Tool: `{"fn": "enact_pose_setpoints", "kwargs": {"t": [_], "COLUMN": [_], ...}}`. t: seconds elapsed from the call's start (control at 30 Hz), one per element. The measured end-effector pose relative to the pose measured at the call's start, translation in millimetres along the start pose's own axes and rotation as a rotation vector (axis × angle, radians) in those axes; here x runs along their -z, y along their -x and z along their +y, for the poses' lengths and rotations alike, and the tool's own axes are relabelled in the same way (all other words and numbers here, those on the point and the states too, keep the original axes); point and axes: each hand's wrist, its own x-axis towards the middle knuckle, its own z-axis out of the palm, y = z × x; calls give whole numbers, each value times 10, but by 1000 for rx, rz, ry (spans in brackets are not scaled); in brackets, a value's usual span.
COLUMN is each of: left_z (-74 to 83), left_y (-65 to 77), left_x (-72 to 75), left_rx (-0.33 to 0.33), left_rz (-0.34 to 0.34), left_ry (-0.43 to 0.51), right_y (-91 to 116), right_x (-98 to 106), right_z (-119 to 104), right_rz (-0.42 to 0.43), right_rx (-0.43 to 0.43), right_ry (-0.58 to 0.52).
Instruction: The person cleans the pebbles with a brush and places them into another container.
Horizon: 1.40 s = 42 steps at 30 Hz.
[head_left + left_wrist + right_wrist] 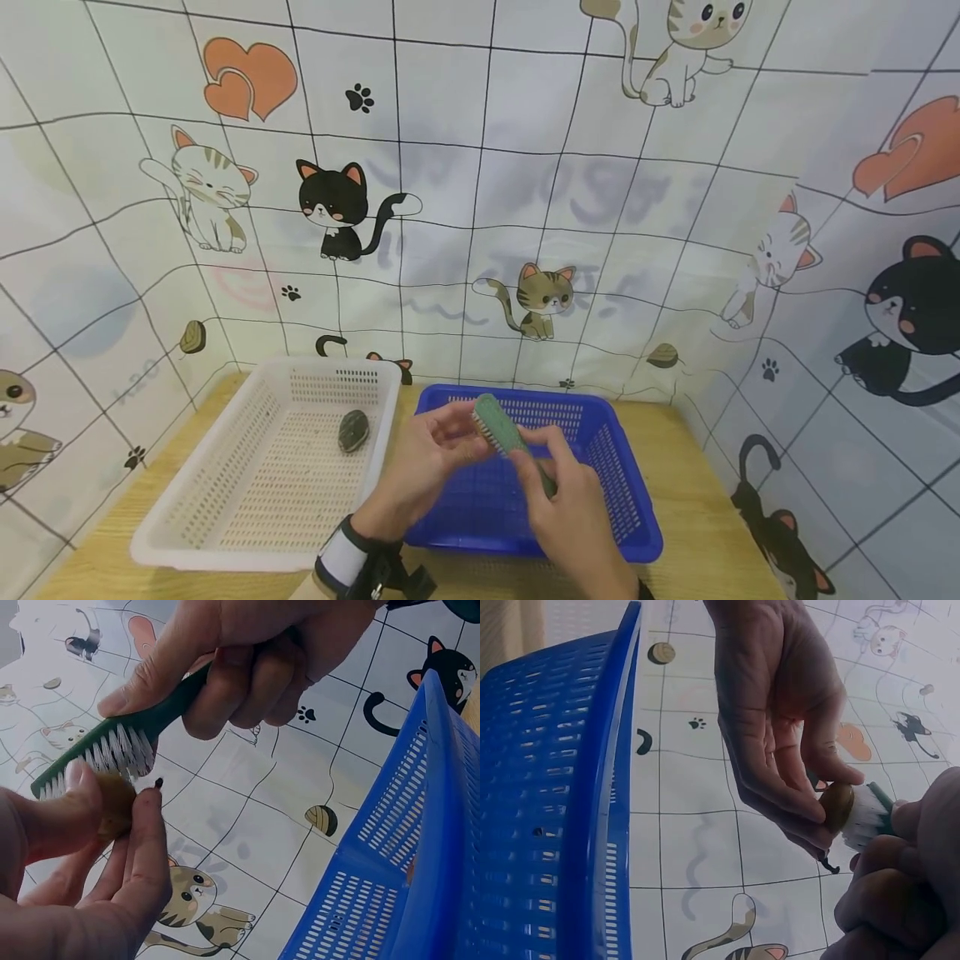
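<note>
A green scrubbing brush (497, 423) with white bristles is gripped by its handle in my right hand (573, 504), the thumb lying along its back. My left hand (416, 467) pinches a small, rounded, brown-olive thing (116, 801) between thumb and fingers; its exact kind is unclear. In the right wrist view the bristles (862, 817) touch or nearly touch that brown-olive thing (838, 808). From the head view it is hidden behind my fingers and the brush. Both hands are above the blue basket (637, 508).
A white perforated basket (266, 558) stands left of the blue one, with a dark green oval object (353, 431) inside near its right wall. Both rest on a wooden tabletop (678, 475). Cat-patterned sheeting (450, 183) surrounds the back and sides.
</note>
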Motion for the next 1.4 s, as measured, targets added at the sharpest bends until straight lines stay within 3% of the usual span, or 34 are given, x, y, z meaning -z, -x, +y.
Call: {"fn": "enact_pose_setpoints", "kwargs": {"t": [0.1, 0.23, 0.5, 0.67, 0.87, 1.03, 1.4], "left_z": [-11, -7, 20, 35, 44, 44, 30], "left_y": [3, 8, 18, 11, -5, -11, -6], "left_x": [-25, -48, -47, -21, 4, 22, 38], "left_rx": [18, 37, -8, -11, 18, -1, -34], "left_rz": [-40, -83, -140, -110, -17, 35, 66], "left_ry": [-25, 32, 96, 57, -47, -130, -201], "right_y": [-15, -35, -53, -65, -79, -86, -67], "right_x": [26, 61, 140, 200, 214, 219, 177], "right_z": [15, 23, -194, -281, -253, -240, -136], "right_rz": [22, 32, 72, 68, 61, 60, 62], "right_rx": [3, -36, -142, -123, -109, -105, -110], "right_ry": [24, -30, -171, -195, -203, -203, -188]}}
